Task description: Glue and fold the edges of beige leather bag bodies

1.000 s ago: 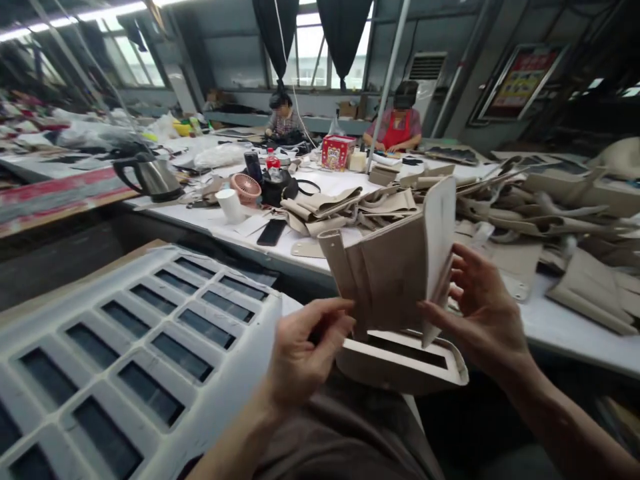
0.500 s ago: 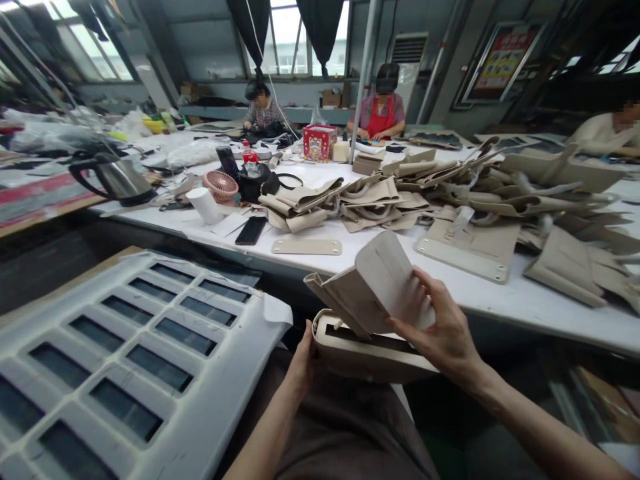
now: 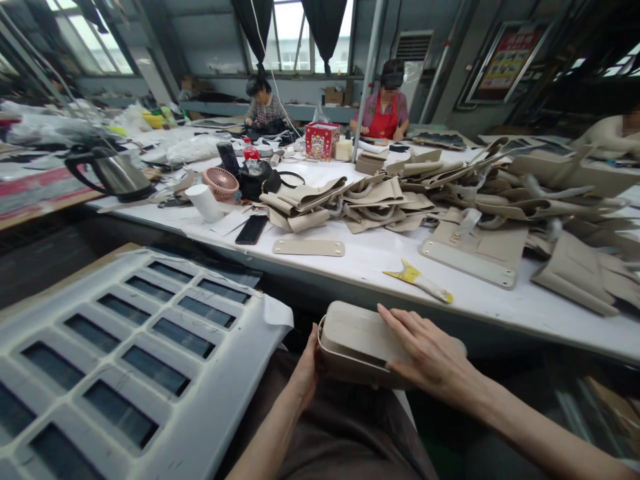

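Note:
Over my lap I hold a beige bag body (image 3: 350, 371), its rounded end facing left. My left hand (image 3: 306, 368) grips that end, thumb along the rim and fingers partly hidden behind it. A pale panel with rounded corners (image 3: 353, 329) lies over the bag's opening, leaving a dark gap along the near edge. My right hand (image 3: 425, 343) is closed over the panel's right part, fingers on top and thumb at the near edge. On the table just beyond lies a yellow-and-white tool (image 3: 419, 280) with a pointed end.
A beige strip with metal studs (image 3: 309, 247) and a phone (image 3: 251, 230) lie near the white table's edge. Heaped beige bag pieces (image 3: 400, 200) spread rightward. To my left stands a white slotted board (image 3: 200, 373). A kettle (image 3: 113, 175) is at far left; people sit across the table.
My right hand has lowered the raised panel onto the bag's opening, covering the dark slot. The yellow-and-white tool on the table now shows, where the panel stood before it.

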`<action>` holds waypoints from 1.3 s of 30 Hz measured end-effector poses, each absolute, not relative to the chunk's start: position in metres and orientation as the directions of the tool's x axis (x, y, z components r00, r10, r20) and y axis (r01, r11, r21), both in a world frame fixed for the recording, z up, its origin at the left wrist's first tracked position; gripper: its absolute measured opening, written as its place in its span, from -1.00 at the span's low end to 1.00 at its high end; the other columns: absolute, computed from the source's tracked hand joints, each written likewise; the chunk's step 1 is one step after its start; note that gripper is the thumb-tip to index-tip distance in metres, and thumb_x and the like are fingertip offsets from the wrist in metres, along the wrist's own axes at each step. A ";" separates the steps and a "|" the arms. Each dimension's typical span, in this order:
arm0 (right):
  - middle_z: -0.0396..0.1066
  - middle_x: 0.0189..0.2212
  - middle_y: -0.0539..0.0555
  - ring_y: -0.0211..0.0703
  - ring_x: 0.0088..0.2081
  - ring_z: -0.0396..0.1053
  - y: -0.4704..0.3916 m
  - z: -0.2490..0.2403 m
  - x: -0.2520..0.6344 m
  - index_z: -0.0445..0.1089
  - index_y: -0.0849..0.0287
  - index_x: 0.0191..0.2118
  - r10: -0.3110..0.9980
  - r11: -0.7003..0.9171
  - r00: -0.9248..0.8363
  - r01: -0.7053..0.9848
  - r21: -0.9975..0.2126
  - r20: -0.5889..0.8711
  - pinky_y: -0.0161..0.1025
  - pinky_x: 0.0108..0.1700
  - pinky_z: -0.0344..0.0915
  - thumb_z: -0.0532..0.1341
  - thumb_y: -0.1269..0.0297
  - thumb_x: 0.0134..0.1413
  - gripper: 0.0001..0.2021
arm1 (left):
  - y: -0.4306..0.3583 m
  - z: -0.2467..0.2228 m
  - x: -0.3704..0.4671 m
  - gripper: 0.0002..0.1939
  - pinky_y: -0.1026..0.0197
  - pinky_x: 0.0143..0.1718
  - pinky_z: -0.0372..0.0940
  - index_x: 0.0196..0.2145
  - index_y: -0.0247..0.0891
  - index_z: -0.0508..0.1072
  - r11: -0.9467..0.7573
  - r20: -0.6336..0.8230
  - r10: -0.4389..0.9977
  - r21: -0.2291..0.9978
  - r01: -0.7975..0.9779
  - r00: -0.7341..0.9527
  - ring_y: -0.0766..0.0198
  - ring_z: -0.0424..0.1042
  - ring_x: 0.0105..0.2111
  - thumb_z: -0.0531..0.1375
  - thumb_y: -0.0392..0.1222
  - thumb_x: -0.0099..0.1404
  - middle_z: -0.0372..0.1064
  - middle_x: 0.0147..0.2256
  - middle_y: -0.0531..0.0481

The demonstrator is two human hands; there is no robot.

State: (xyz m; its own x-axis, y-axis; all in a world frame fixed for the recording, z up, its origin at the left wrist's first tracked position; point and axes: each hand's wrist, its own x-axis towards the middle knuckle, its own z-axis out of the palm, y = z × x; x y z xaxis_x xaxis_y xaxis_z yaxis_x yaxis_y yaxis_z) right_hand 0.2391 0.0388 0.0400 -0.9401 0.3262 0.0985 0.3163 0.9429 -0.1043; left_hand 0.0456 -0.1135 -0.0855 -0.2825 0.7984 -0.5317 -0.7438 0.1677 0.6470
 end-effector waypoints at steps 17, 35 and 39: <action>0.22 0.17 0.28 0.14 0.08 0.26 0.051 0.025 0.219 0.42 0.17 0.01 0.238 0.945 -0.971 0.231 -0.233 0.001 0.15 0.06 0.30 0.06 0.21 0.34 -0.72 | -0.104 -0.078 0.048 -0.35 0.04 0.27 0.02 0.18 -0.21 0.34 0.037 -0.437 0.864 0.554 -0.832 -0.252 0.02 0.22 0.20 0.04 0.27 0.33 0.38 0.10 -0.10; 0.33 -0.24 0.10 0.00 -0.18 0.27 0.023 0.005 0.164 0.34 0.12 -0.15 0.229 0.898 -0.973 0.199 -0.393 0.031 -0.08 -0.18 0.30 0.20 0.30 0.22 -0.90 | -0.105 -0.069 0.046 -0.34 0.06 0.18 0.14 0.18 -0.27 0.34 -0.019 -0.432 0.864 0.484 -0.875 -0.258 0.00 0.36 0.09 0.10 0.25 0.31 0.44 0.03 -0.17; 0.29 -0.10 0.15 0.00 -0.16 0.28 0.020 -0.005 0.161 0.33 0.03 0.02 0.217 0.910 -0.971 0.164 -0.380 0.100 -0.06 -0.15 0.32 0.17 0.33 0.22 -0.74 | -0.110 -0.077 0.041 -0.31 0.06 0.15 0.16 0.17 -0.29 0.35 0.043 -0.471 0.855 0.481 -0.876 -0.217 -0.01 0.38 0.06 0.10 0.28 0.30 0.46 0.00 -0.18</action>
